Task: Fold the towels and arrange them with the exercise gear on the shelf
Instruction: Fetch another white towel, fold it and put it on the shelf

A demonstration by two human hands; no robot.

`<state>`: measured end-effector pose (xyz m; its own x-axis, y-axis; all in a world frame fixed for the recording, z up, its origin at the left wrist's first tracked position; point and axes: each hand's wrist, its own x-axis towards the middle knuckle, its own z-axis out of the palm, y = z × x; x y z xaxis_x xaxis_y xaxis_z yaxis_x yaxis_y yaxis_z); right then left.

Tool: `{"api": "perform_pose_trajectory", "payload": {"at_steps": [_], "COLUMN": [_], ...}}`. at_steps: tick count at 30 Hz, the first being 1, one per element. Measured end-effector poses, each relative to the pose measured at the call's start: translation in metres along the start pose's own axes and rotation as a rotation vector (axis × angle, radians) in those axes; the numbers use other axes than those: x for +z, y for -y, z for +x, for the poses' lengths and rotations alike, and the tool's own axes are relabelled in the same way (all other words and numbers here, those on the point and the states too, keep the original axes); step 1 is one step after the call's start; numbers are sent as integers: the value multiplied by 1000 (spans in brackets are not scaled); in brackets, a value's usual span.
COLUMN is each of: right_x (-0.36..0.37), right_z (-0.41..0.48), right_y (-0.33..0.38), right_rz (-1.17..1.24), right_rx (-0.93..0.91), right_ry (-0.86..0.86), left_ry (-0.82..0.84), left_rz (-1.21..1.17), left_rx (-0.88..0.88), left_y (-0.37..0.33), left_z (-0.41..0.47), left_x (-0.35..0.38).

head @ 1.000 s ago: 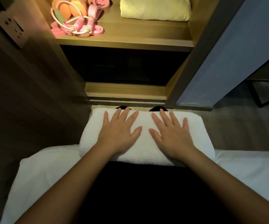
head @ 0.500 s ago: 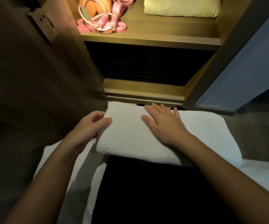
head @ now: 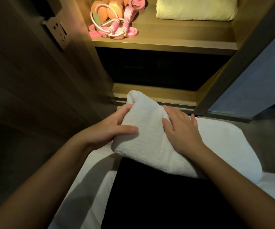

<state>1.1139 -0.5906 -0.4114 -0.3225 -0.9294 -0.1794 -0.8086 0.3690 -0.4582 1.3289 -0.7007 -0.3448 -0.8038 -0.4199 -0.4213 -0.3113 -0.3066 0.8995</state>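
A white towel lies folded across my lap, its left end lifted and turned over toward the right. My left hand grips that raised left end, thumb on top and fingers underneath. My right hand lies flat on the middle of the towel, fingers straight. On the lit shelf above, a folded pale yellow towel sits at the right, and pink skipping rope and bands with orange pieces, the exercise gear, sit at the left.
A dark compartment opens below the lit shelf, above a lower wooden ledge. A wall socket is on the dark panel at the left. A blue-grey door stands at the right. White bedding lies under my arms.
My left hand slid off the towel's top to its left end, took hold and lifted it up and over to the right. My right hand stayed pressing the middle. The view shifted left.
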Motion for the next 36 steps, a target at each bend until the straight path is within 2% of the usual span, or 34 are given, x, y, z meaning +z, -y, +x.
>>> {"api": "perform_pose_trajectory", "payload": {"at_steps": [4,7,8,11,13,15,18,21,24,26,28,31,33,34,36], "right_x": [-5,-18,-22,-26,-28,-34,-42,-31,-15,-11,-9,-4,-2,-1,0], "right_z": [0,18,24,39,52,66,81,81,78,77,75,71,68,68,68], "right_y": [-2,-4,-5,-4,3,12,16,11,10,10,8,7,8,9,11], "right_rz": [9,33,47,53,23,120,227,237,213,238,249,215,140,104,87], "right_rx": [-1,23,23,-8,-78,-108,-104,-55,-50,-41,-15,-10,-49,-65,-65], "right_ry": [5,48,79,280,399,501,684,811,795,738,654,515,440,421,427], "left_ry": [-177,-321,-327,-202,-144,-109,-152,-278,-344,-396,-507,-677,-757,-747,-698], "left_rz": [151,-61,-134,-212,-254,-256,-196,-66,6,32,162,570,860,929,790], "left_rx": [3,-93,-153,-326,-319,-285,-265,-281,-416,-483,-500,-378,-181,-102,-125], "left_y": [3,16,18,22,23,22,25,37,50,54,55,62,58,54,41], "left_z": [7,8,6,1,-1,-3,-5,-10,-16,-11,-2,3,3,6,13], "left_x": [4,2,1,1,-1,-3,-2,5,7,7,10,17,22,23,24]}}
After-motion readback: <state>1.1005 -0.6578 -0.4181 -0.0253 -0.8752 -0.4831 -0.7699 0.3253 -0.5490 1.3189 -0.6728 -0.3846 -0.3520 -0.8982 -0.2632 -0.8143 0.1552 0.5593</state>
